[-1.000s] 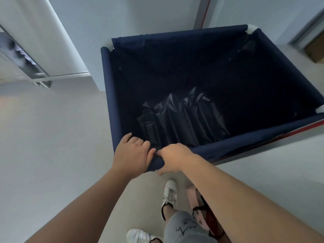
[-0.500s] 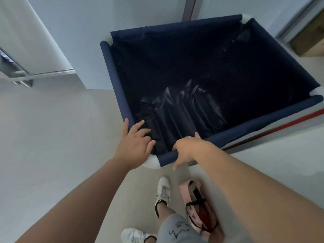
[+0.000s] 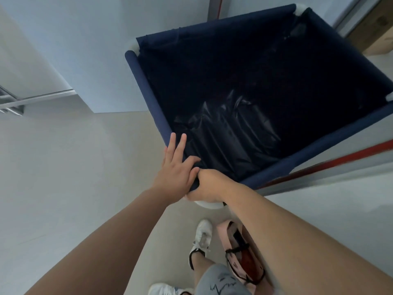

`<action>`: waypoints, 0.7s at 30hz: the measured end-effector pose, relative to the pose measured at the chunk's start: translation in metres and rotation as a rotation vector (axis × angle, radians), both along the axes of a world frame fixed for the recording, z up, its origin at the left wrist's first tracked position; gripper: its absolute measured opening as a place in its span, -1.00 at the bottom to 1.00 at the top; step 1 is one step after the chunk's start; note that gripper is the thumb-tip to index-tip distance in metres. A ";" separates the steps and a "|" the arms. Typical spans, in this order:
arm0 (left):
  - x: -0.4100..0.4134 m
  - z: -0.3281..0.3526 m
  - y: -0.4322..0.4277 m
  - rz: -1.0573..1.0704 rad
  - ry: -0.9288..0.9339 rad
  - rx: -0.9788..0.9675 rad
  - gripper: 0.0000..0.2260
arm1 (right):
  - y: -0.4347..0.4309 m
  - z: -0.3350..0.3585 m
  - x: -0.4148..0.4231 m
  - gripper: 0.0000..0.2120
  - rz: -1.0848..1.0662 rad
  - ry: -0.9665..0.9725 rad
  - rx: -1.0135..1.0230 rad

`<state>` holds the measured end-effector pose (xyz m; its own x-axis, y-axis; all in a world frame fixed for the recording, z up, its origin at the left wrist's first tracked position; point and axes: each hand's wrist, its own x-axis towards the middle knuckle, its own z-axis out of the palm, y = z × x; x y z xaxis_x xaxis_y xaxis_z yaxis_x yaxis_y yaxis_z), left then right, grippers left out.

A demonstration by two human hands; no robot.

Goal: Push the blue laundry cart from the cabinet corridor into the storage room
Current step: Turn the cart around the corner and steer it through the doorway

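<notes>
The fingers of the left hand lie stretched out and flat along the near end of the cart's left rail, pressing on it instead of curling round it, with the thumb angled inward over the dark liner. The right hand sits just beside it, touching it, clenched round the near corner of the blue laundry cart, knuckles up and fingertips tucked under the padded rim where they cannot be seen.

Both hands bear on that one corner, so the likeliest fault is a crooked push: force applied off-centre would tend to swing the cart about its wheels instead of driving it straight. The flat left hand could slide along the smooth fabric sleeve and leave the right hand steering alone.

The cart stands close in front of the person, its far rim near a pale wall. Its right side runs along a grey panel with a red stripe, and a swing that way may scrape or jam against it. A black plastic bag lies slack on the bottom and adds little weight, so the cart may roll faster than expected.

The person's white shoe steps just behind the near rim, and a pink bag hangs at the right hip; a sudden stop could bring foot or bag against the frame
</notes>
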<state>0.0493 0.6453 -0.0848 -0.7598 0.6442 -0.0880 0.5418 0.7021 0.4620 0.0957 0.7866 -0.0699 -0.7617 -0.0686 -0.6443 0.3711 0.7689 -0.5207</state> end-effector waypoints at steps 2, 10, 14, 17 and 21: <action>-0.005 0.001 0.015 -0.029 -0.001 -0.012 -0.64 | 0.013 -0.003 -0.005 -0.79 -0.033 -0.011 -0.006; -0.037 0.002 0.086 -0.213 0.049 -0.107 -0.54 | 0.077 -0.007 -0.025 -0.83 -0.246 0.018 -0.048; -0.056 0.000 0.118 -0.286 0.076 -0.123 -0.57 | 0.109 -0.012 -0.033 -0.50 -0.346 0.088 0.068; -0.078 -0.003 0.137 -0.321 0.057 -0.081 -0.60 | 0.125 -0.014 -0.042 -0.55 -0.431 0.203 0.113; -0.118 -0.006 0.160 -0.349 0.036 -0.051 -0.59 | 0.148 -0.016 -0.054 -0.78 -0.528 0.220 0.109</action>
